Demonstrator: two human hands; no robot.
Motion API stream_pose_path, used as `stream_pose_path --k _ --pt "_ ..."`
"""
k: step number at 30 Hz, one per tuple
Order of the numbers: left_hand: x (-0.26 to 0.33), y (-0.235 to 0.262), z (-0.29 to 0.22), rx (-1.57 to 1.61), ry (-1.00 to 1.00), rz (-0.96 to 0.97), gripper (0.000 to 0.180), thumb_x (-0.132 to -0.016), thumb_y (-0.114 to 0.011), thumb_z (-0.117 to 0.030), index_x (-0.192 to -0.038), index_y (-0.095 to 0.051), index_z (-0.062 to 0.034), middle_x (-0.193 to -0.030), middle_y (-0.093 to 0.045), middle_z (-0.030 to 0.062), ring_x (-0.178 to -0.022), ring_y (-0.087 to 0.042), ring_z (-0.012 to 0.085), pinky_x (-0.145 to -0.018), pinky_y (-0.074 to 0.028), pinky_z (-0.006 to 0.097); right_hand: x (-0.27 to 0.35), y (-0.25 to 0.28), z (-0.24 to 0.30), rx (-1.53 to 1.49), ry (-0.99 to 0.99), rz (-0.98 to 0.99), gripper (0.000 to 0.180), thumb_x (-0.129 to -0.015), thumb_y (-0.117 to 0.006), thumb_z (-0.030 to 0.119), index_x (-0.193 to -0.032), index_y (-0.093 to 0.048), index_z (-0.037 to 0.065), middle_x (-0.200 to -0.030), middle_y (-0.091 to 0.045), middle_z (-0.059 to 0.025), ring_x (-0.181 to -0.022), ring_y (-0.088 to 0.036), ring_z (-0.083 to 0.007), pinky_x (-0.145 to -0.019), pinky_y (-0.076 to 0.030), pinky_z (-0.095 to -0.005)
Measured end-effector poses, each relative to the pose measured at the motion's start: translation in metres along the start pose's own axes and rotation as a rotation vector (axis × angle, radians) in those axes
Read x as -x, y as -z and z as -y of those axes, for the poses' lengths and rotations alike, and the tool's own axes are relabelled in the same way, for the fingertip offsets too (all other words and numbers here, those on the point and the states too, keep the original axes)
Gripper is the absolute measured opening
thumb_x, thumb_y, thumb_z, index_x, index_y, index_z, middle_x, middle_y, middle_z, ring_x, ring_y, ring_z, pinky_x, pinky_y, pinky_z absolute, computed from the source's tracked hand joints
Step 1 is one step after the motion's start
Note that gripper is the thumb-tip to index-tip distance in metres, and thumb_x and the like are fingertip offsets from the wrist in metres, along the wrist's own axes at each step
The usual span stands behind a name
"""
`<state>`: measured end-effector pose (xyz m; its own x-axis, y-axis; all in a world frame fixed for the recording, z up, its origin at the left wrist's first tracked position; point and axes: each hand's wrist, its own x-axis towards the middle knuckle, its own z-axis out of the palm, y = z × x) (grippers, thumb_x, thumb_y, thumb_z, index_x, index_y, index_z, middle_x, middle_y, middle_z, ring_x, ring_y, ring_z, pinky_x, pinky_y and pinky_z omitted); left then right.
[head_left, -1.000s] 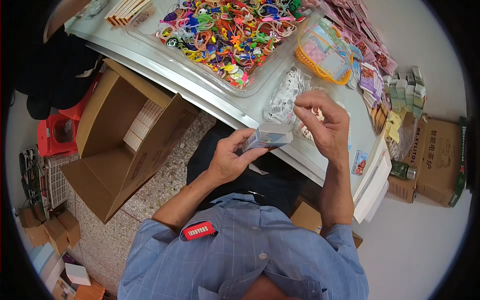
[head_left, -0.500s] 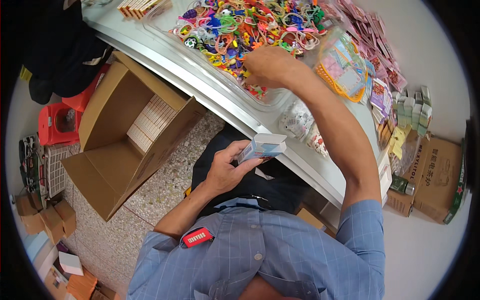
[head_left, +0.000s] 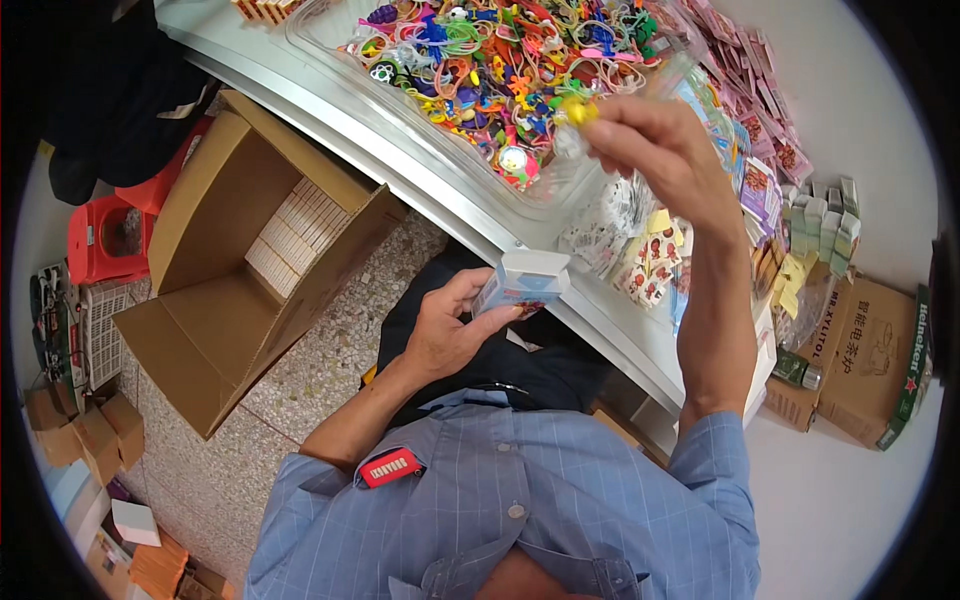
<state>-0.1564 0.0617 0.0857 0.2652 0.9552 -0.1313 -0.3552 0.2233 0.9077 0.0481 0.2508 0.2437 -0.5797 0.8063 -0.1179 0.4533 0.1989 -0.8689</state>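
Note:
My left hand grips a small light-blue and white carton in front of the table edge, its top end tilted up. Whether that end is unsealed I cannot tell. Over the near right part of a clear plastic tray, my right hand pinches a small yellow trinket, blurred in its details. Colourful plastic trinkets with stretchy loops fill the tray in a heap. A round white-faced trinket lies near the tray's front corner.
Beside the tray lie clear-wrapped packets and printed sticker pieces. Pink packets pile up at the far right, with cardboard boxes beyond the table. An unlidded carton holding rows of small boxes stands at left, near red stools.
My right hand has risen out of the heap and swung right, bringing up the yellow trinket. The round white-faced trinket shows now. My left hand keeps the small carton nearly in place.

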Motion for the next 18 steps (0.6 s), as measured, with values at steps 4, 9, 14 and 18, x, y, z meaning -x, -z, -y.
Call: stream_pose_path --k 4,9,14,18 --pt "0.001 -0.010 -0.005 0.055 -0.007 0.008 0.037 -0.095 -0.069 -0.002 -0.128 -0.054 0.0053 -0.114 -0.070 0.0145 -0.100 -0.069 0.0153 -0.088 -0.056 0.028 0.060 -0.021 0.005 -0.083 0.025 -0.115 0.016 -0.097 -0.065 0.014 -0.099 -0.072 -0.001 -0.074 -0.061 -0.0016 -0.069 -0.055 -0.0092 -0.061 -0.041 -0.0255" --pt "0.003 -0.027 -0.003 0.037 -0.003 0.090 0.037 -0.094 -0.070 -0.002 -0.128 -0.055 0.0052 -0.114 -0.070 0.0143 -0.102 -0.068 0.0142 -0.090 -0.055 0.028 0.120 -0.046 0.002 0.197 0.102 -0.203 0.014 -0.091 -0.069 0.006 -0.103 -0.073 0.000 -0.074 -0.064 -0.0083 -0.067 -0.058 -0.0172 -0.062 -0.043 -0.0307" --pt "0.012 -0.052 0.005 0.016 0.009 0.183 0.040 -0.093 -0.072 -0.003 -0.128 -0.055 0.0048 -0.115 -0.069 0.0128 -0.104 -0.066 0.0130 -0.090 -0.054 0.026 0.176 -0.067 -0.014 0.327 0.084 -0.268 0.014 -0.087 -0.071 0.005 -0.101 -0.074 0.002 -0.073 -0.066 -0.0118 -0.067 -0.063 -0.0274 -0.060 -0.047 -0.0360" --pt "0.020 -0.065 0.022 -0.041 0.032 0.282 0.040 -0.092 -0.073 -0.004 -0.128 -0.057 0.0036 -0.116 -0.069 0.0116 -0.104 -0.066 0.0127 -0.090 -0.054 0.027 0.218 -0.073 -0.008 0.440 -0.148 -0.144 0.015 -0.089 -0.069 0.012 -0.101 -0.073 0.004 -0.076 -0.066 -0.0115 -0.071 -0.064 -0.0310 -0.063 -0.049 -0.0387"
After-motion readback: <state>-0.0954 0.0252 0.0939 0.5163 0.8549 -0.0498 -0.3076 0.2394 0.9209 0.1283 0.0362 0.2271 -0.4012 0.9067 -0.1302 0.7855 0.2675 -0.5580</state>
